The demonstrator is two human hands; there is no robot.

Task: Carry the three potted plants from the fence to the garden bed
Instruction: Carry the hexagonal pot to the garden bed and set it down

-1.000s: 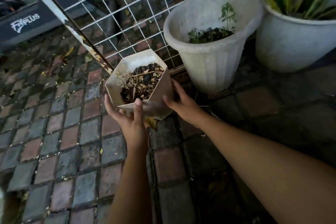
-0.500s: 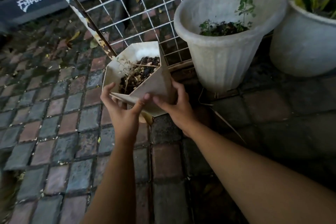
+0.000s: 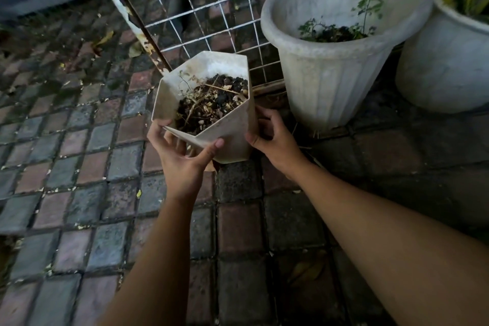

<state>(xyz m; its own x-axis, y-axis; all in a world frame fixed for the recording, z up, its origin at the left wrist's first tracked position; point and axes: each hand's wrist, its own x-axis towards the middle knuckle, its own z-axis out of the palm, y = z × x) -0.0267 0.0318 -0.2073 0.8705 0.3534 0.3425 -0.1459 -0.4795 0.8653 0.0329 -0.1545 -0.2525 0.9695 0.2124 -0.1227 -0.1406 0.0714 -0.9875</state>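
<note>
Hands meet around a small white hexagonal pot (image 3: 232, 127), tilted toward the viewer and full of dark soil and dry twigs. The left hand (image 3: 182, 159) cups its near-left underside, thumb pressed on the near rim; the right hand (image 3: 272, 140) grips its right wall, fingers curled round the far side. Whether the pot's base touches the brick paving (image 3: 79, 167) cannot be told. Just beyond it stands the white wire fence (image 3: 211, 8) with a rusty slanted post. To the right, near the fence, a large ribbed white pot (image 3: 330, 74) holds small green seedlings, and beside that, at the far right edge, another white pot (image 3: 449, 66) carries long striped leaves
</note>
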